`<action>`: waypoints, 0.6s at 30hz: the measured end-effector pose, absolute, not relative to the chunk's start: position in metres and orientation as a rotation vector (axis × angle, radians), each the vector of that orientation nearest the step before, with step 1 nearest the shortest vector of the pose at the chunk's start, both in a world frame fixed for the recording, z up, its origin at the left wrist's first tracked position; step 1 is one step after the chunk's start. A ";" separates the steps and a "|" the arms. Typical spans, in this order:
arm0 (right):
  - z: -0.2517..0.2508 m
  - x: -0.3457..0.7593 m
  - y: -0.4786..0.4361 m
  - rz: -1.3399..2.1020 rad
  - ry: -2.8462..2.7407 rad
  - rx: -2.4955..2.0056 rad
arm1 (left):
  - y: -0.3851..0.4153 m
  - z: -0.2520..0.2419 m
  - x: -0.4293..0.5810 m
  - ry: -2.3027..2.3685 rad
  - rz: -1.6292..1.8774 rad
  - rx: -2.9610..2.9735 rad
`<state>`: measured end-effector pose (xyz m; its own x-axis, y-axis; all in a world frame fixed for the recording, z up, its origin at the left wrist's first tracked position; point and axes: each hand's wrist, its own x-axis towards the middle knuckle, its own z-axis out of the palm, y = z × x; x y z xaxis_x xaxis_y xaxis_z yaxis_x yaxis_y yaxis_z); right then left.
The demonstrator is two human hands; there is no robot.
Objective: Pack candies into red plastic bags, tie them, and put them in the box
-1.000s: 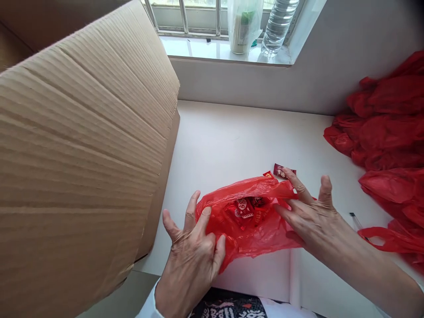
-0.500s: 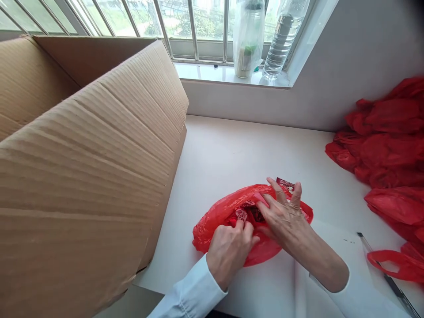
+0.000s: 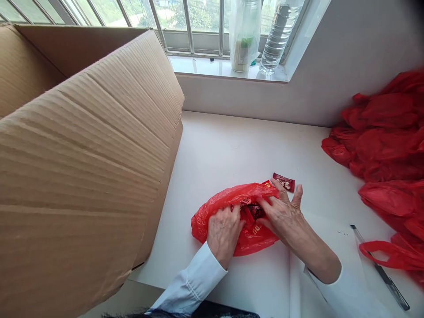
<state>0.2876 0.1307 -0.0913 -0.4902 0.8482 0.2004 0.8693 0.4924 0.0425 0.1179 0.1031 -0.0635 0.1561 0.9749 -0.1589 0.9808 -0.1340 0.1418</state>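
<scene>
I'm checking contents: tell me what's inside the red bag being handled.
Small red and dark packets show inside the red bag. The left hand, right hand and the bag itself hide the rest from view.

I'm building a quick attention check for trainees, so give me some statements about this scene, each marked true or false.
1. The left hand and the right hand are both at the mouth of the open red bag. True.
2. The pen is in the right hand. False: the pen lies apart from that hand, farther to the right.
3. A maroon packet lies on the table, outside the red bag. True.
4. The cardboard box is closed on top. False: the cardboard box is open, its inside showing.
5. A clear bottle stands on the windowsill. True.
</scene>
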 end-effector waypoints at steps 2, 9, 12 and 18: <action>-0.090 0.287 0.131 -0.183 -2.575 -1.500 | 0.103 -0.063 0.111 1.936 -0.109 2.214; -0.076 0.289 0.122 -0.137 -2.596 -1.367 | 0.088 -0.054 0.095 1.854 -0.192 2.272; -0.059 0.303 0.114 -0.022 -2.559 -1.225 | 0.074 -0.044 0.094 1.729 -0.173 2.355; -0.009 0.349 0.096 0.301 -2.583 -1.004 | 0.042 -0.022 0.062 1.326 0.138 2.462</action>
